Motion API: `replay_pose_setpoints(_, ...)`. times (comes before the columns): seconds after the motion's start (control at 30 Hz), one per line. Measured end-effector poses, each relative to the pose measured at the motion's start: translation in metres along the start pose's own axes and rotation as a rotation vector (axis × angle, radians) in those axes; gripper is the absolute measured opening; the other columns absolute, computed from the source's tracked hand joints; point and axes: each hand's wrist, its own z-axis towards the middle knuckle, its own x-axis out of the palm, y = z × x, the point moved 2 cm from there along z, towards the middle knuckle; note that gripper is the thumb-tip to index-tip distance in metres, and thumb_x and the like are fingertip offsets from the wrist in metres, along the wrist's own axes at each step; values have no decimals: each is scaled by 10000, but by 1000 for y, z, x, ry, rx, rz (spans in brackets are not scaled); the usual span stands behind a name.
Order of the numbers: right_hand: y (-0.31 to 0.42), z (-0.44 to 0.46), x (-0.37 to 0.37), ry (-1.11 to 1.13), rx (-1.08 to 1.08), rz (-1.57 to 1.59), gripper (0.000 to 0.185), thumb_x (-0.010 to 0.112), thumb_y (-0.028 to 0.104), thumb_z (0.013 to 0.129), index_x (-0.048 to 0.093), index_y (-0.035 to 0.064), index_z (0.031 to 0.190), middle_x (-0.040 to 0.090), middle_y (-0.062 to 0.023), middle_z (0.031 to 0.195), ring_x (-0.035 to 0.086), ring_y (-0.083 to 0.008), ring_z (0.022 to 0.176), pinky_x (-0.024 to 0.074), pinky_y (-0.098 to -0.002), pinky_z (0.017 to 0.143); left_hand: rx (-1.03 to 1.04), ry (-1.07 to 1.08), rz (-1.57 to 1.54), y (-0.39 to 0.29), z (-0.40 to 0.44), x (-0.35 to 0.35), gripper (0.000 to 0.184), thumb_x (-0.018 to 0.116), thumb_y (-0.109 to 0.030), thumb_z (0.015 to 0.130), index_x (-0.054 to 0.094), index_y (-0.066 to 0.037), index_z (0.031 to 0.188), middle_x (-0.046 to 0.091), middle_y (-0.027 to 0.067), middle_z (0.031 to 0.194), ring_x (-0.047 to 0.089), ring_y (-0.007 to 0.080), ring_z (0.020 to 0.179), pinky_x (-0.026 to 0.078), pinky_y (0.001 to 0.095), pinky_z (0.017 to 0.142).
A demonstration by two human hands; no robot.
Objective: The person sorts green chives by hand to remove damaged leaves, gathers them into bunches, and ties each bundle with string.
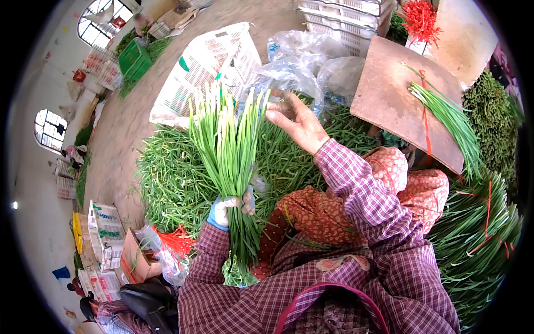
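Observation:
My left hand [231, 207], in a pale glove with a blue cuff, is wrapped round a thick bunch of garlic chives [225, 147]. The bunch stands upright, pale cut ends on top and green leaves hanging below the fist. My bare right hand [297, 119] is raised beside the top of the bunch, fingers apart and fingertips close to the outermost stalks; whether they touch is unclear. Below and around lies a large heap of loose chives [172, 178]. On a brown board [384, 83] to the right rests a smaller chive bunch [445, 114] with a red tie across it.
A white plastic crate [178, 94] and clear plastic bags [311, 61] lie ahead. Tied bunches [473, 245] are piled at my right. Red ties sit in a cluster [421, 22] past the board and another cluster [175, 240] at left, near a cardboard box [136, 259].

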Motion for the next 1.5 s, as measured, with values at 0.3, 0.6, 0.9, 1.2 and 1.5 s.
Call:
replay_pose_setpoints(0.3, 4, -10, 21, 46, 147, 113, 1143, 782, 411, 741, -4, 35, 1481, 385, -281, 1361, 462, -307, 1228, 401, -394, 1023, 14, -61, 33, 7, 7, 9, 466, 706, -232, 695, 537, -27, 1078, 541, 58, 796, 516, 169, 593, 496, 327, 577)
replay_pose_setpoints(0.6, -11, -29, 54, 30, 71, 83, 1198, 828, 401, 671, 14, 18, 1463, 311, -234, 1438, 324, -318, 1341, 236, -397, 1141, 327, -496, 985, 12, 70, 73, 867, 777, -248, 718, 263, 47, 1352, 401, 221, 1316, 477, 298, 1175, 447, 406, 942)
replay_pose_setpoints(0.9, -18, -31, -43, 291, 566, 736, 508, 681, 297, 824, 543, 20, 1227, 655, -124, 1039, 661, -199, 843, 576, -339, 690, 147, -40, 948, -31, 36, 123, 745, 734, -166, 799, 345, -22, 1417, 617, 202, 1148, 674, 232, 886, 566, 312, 764)
replay_pose_setpoints(1.2, -15, -58, -39, 408, 472, 712, 671, 675, 302, 815, 406, 27, 1365, 588, -170, 1220, 650, -226, 845, 559, -358, 727, 570, -397, 504, -60, 54, 80, 429, 669, -175, 862, 548, 23, 1223, 650, 78, 1003, 619, 135, 893, 514, 257, 755)
replay_pose_setpoints(1.5, -42, -70, -45, 328, 591, 666, 609, 658, 223, 833, 397, 20, 1344, 626, -154, 1091, 656, -260, 871, 564, -402, 754, 691, -573, 1148, -69, 70, 121, 406, 787, -114, 734, 650, -12, 1102, 433, -70, 605, 343, 8, 520, 265, 182, 472)
